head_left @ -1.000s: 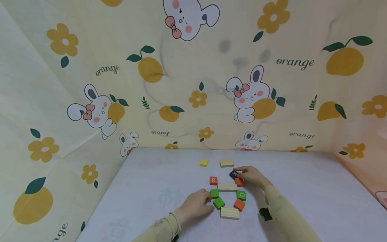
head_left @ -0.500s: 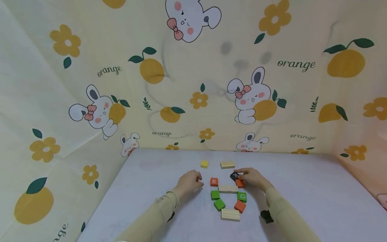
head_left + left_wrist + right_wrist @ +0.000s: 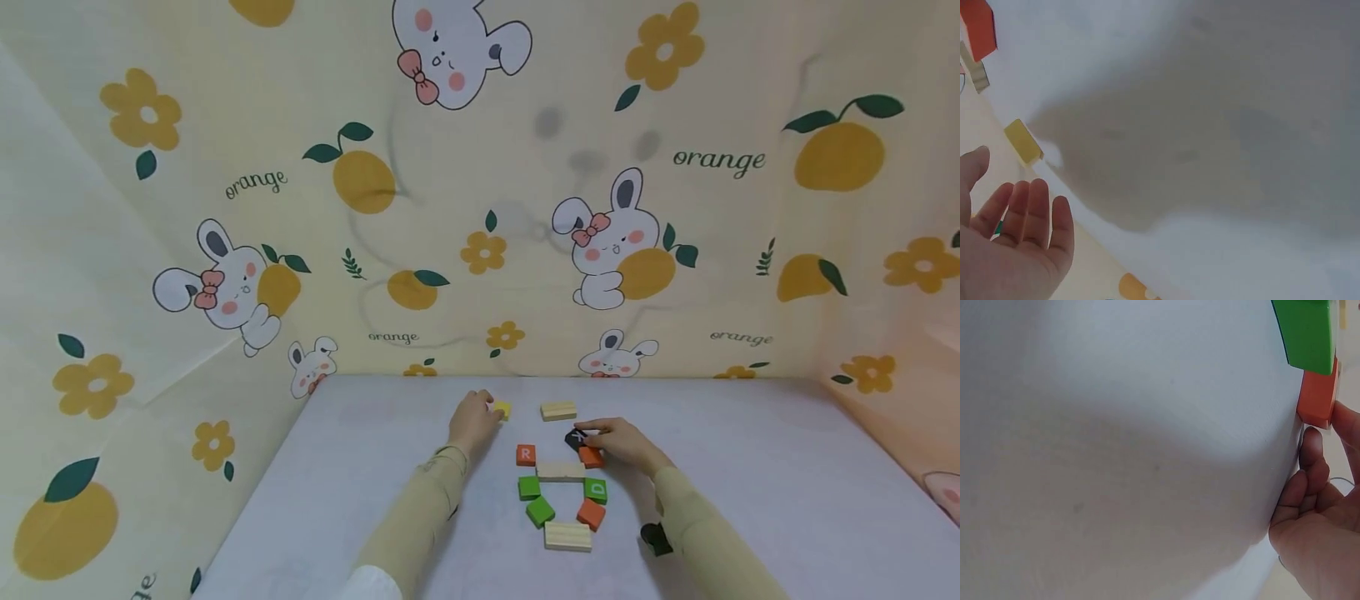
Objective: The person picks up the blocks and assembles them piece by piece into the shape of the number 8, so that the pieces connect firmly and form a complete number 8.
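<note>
At the far side of the table, my left hand (image 3: 472,421) reaches to a yellow block (image 3: 503,410), its fingertips beside it. In the left wrist view the fingers are loosely extended and the yellow block (image 3: 1022,141) lies just beyond them. My right hand (image 3: 622,442) pinches a black block (image 3: 574,439) with a white letter, index finger over its far side and thumb nearer. Against that hand sits an orange block (image 3: 591,457). In the right wrist view the thumb is by the orange block (image 3: 1317,397), and the black one is hidden.
Below the black block is a ring of blocks: orange "R" block (image 3: 526,454), wooden plank (image 3: 560,472), green blocks (image 3: 528,487), green "D" block (image 3: 596,490), orange block (image 3: 591,514) and lower plank (image 3: 567,536). Another plank (image 3: 558,411) lies behind. A patterned curtain (image 3: 442,250) backs the table.
My left hand has left the green blocks and moved away from me to the yellow block. The right hand has stayed at the black block.
</note>
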